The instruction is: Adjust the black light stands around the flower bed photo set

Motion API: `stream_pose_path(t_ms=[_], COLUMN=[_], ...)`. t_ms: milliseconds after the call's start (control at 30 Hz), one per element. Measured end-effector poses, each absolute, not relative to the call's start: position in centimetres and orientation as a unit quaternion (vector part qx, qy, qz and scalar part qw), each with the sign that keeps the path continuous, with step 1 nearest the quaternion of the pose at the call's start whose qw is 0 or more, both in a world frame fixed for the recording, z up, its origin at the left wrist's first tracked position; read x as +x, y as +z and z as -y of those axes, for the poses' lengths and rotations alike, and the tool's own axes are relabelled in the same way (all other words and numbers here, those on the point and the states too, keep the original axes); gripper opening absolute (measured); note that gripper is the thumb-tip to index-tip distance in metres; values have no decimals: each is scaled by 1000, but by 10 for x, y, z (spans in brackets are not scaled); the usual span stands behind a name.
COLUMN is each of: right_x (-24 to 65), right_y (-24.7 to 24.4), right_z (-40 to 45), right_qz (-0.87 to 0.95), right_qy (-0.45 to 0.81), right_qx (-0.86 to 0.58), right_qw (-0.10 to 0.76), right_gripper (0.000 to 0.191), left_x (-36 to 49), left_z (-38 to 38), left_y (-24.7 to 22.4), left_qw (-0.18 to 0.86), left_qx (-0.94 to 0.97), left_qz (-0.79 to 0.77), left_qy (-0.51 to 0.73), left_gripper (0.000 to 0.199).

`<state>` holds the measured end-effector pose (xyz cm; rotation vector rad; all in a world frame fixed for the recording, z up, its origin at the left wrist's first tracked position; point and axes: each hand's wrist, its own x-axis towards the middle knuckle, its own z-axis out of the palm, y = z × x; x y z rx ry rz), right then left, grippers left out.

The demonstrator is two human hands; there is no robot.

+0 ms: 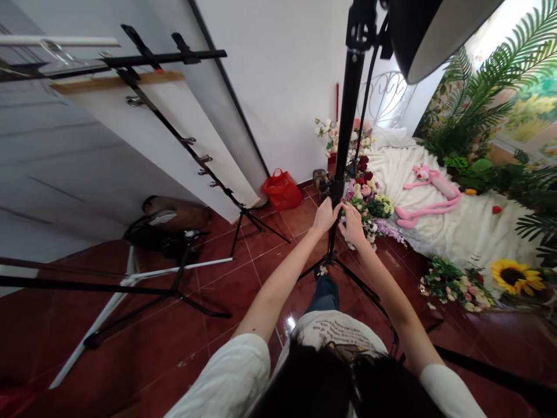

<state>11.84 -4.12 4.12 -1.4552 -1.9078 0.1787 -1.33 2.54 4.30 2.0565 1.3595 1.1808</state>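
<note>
A black light stand (347,116) rises upright in front of me, its tripod legs spread on the floor and a large lamp shade (439,35) at its top. My left hand (326,216) is wrapped round the lower part of the pole from the left. On the right side of the same pole, my right hand (351,223) touches it with bent fingers near a dark collar. The fingertips of both hands nearly meet there. Whatever small part may lie under the fingers is hidden.
Backdrop stands with clamps (178,58) and a white board (209,151) are at the left. A red bag (282,190) sits by the wall. Flowers (368,194), a pink plush toy (439,186) on white cloth (470,232) and a sunflower (513,275) lie at the right.
</note>
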Motion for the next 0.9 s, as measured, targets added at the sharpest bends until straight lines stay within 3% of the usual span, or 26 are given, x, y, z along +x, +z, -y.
stream_pose_path(t_ms=[167, 600, 700, 900], right_x=[120, 121, 122, 140], right_y=[47, 51, 51, 42], right_z=[42, 44, 42, 20], right_qz=[742, 733, 720, 586], right_qy=[80, 107, 134, 239], right_qx=[-570, -580, -564, -530], right_qw=[345, 341, 381, 564], right_gripper=[62, 56, 52, 31], left_x=[4, 12, 11, 9], left_z=[-33, -40, -40, -42], left_y=[60, 96, 103, 101], left_qw=[250, 287, 282, 294], left_qx=[677, 664, 669, 678], left_qz=[-429, -398, -389, -393], left_qy=[544, 565, 567, 548], left_gripper=[61, 62, 64, 75])
